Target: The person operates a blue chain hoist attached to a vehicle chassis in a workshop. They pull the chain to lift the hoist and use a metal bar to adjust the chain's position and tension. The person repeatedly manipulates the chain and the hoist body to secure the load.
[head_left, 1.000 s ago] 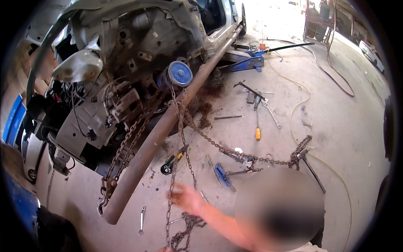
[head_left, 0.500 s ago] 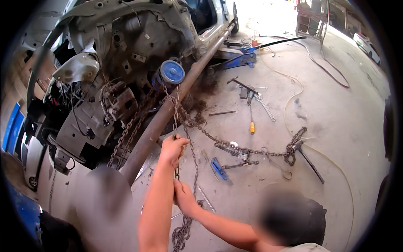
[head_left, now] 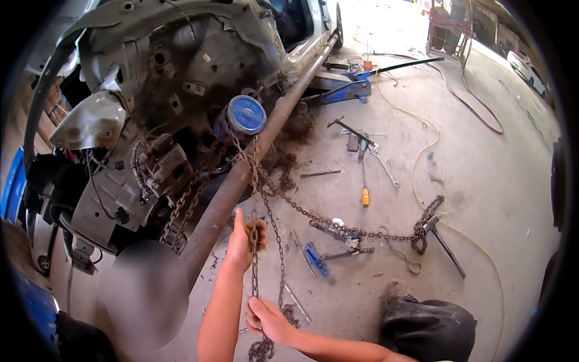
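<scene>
A blue chain hoist (head_left: 247, 114) hangs beside the stripped front of a car body (head_left: 199, 54), above a long rusty pipe (head_left: 211, 238). From it a thin hand chain (head_left: 254, 274) drops in two strands to a small heap below. My left hand (head_left: 244, 240) is at the nearer strand, thumb pointing up and fingers loosely apart behind the chain, not gripping it. Lower down, my right hand (head_left: 268, 320) is closed around the same strand. Heavier rusty load chains (head_left: 181, 208) run down beside the pipe at the left.
On the concrete floor lie a wrench (head_left: 386, 166), a yellow-handled screwdriver (head_left: 365, 196), a blue-handled tool (head_left: 316, 259) and a heavy chain (head_left: 325, 220). A blue floor jack (head_left: 344, 87) stands behind. A pale hose (head_left: 416, 175) curves along the right. A black-clad knee (head_left: 428, 329) is at lower right.
My right hand has moved down, closed on the chain. My left hand has loosened from its grip and sits slightly lower. The view has shifted a little.
</scene>
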The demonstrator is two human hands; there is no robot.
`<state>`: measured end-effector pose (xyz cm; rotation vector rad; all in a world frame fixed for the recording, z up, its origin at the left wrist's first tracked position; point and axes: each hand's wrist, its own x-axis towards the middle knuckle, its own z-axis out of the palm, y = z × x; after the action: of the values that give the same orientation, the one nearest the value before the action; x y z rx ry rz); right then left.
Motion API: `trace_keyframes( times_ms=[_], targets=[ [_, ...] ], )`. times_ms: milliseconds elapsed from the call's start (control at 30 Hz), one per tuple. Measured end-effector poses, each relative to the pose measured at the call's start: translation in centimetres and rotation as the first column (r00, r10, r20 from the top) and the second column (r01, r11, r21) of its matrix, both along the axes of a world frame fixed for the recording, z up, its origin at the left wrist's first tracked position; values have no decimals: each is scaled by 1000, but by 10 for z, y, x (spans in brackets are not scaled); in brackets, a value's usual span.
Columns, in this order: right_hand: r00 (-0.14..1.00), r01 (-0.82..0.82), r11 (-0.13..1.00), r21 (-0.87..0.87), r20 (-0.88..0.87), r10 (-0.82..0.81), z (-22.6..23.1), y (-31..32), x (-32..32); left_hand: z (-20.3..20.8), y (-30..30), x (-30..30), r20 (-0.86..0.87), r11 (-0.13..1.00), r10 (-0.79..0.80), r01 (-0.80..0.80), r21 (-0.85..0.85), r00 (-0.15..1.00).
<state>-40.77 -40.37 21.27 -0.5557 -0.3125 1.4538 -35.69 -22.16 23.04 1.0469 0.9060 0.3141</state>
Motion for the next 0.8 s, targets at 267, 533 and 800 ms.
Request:
trace_keyframes(
  times_ms=[267, 533, 800],
  targets=[
    [994, -112, 993, -45, -15, 111, -4, -31, 28, -138, 100, 99, 62, 598, 217, -183, 780, 974],
    [999, -51, 998, -43, -22, 50, -8, -22, 38, 66, 27, 7, 325, 954, 289, -298, -25, 900],
    [997, -67, 994, -81, -32, 64, 17, 6, 40, 37, -1, 3, 145, 933, 251, -279, 229, 957]
  ],
)
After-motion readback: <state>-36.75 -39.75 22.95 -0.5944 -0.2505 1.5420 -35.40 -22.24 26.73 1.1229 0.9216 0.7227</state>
